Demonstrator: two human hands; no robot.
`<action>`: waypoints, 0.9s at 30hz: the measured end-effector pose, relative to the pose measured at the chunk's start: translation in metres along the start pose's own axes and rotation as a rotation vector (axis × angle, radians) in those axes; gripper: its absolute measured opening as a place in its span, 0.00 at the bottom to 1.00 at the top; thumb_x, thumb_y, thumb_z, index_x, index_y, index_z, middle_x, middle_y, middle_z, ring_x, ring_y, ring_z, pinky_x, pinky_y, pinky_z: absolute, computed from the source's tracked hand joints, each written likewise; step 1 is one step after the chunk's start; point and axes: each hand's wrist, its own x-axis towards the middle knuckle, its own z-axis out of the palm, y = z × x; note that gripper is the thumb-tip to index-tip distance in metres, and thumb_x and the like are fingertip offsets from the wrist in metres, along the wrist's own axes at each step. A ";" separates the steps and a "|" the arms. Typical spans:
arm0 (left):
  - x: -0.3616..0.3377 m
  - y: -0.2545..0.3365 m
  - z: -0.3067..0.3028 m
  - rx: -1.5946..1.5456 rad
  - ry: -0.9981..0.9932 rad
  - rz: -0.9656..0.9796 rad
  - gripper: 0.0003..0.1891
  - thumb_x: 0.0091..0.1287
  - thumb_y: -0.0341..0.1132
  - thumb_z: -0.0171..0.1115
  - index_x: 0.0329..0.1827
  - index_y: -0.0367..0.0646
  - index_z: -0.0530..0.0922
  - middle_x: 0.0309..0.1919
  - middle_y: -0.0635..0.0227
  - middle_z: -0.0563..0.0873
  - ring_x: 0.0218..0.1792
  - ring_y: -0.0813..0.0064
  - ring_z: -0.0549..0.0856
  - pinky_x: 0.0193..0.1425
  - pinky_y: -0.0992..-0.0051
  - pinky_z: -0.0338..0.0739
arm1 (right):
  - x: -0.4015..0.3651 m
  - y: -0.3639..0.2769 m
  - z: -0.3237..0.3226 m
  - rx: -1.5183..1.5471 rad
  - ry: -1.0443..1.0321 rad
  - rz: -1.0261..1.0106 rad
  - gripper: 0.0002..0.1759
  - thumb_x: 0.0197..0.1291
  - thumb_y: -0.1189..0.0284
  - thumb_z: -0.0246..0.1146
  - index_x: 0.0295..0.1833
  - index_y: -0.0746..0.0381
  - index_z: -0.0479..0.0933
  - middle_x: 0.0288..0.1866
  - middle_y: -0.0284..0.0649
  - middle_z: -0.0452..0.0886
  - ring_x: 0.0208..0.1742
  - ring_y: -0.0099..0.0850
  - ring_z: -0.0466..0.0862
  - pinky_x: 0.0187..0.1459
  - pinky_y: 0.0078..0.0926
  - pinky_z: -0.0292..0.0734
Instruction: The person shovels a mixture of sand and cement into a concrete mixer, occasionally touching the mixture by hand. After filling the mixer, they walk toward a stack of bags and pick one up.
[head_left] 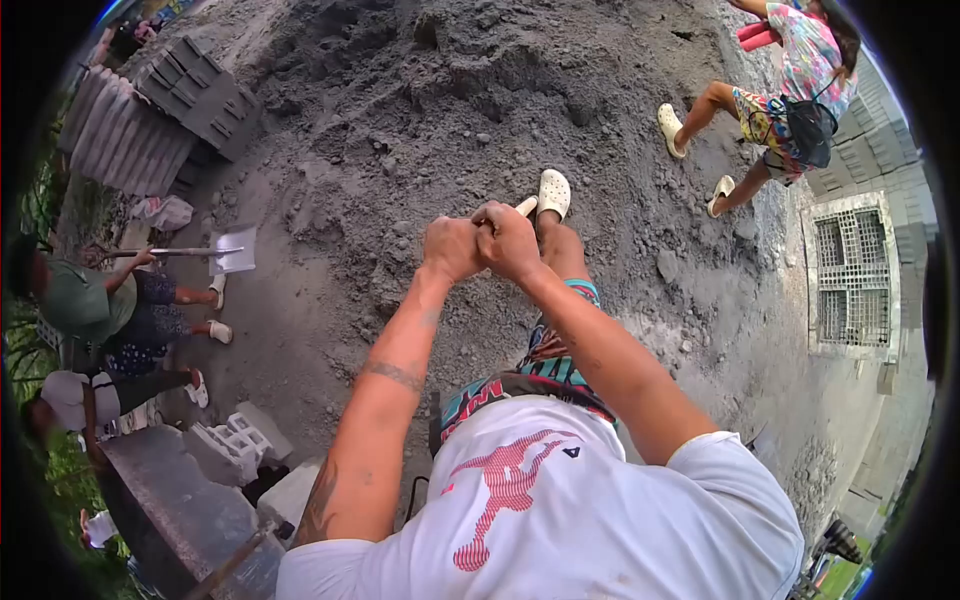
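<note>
Where the grey sand heap (pixel 420 90) spreads under and ahead of the person's feet, it looks heavy, damp and crumbly, better scooped from below than pinched. The left hand (pixel 450 247) and right hand (pixel 510 240) press together, fingers curled shut; whether they clasp anything, I cannot tell.

Both bare arms reach out ahead of the chest, only slightly bent, and meet at the fists. The left hand (pixel 452 248) is curled tight, knuckles up (a dark band tattoo (pixel 393 375) rings its forearm). The right hand (pixel 508 240) is clenched too, pressed against the left.
</note>
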 end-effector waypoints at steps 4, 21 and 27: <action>-0.070 0.060 0.033 -0.167 -0.092 0.100 0.08 0.58 0.41 0.64 0.30 0.49 0.85 0.26 0.62 0.88 0.33 0.53 0.88 0.42 0.55 0.79 | -0.110 -0.015 -0.021 -0.011 0.257 0.314 0.17 0.59 0.72 0.58 0.55 0.62 0.78 0.43 0.49 0.84 0.45 0.47 0.84 0.49 0.38 0.78; -0.255 0.302 0.189 -0.257 -0.689 0.238 0.35 0.52 0.46 0.70 0.62 0.38 0.72 0.56 0.55 0.77 0.64 0.52 0.72 0.72 0.41 0.58 | -0.501 0.174 -0.034 0.954 0.247 1.342 0.09 0.67 0.66 0.61 0.43 0.61 0.74 0.36 0.35 0.81 0.33 0.27 0.83 0.36 0.36 0.86; -0.118 0.358 0.160 -0.669 -0.368 0.333 0.27 0.56 0.49 0.69 0.55 0.44 0.78 0.52 0.58 0.77 0.60 0.53 0.74 0.69 0.44 0.60 | -0.481 0.146 -0.258 0.968 0.316 1.542 0.09 0.62 0.69 0.59 0.44 0.62 0.74 0.28 0.38 0.80 0.29 0.32 0.82 0.36 0.36 0.84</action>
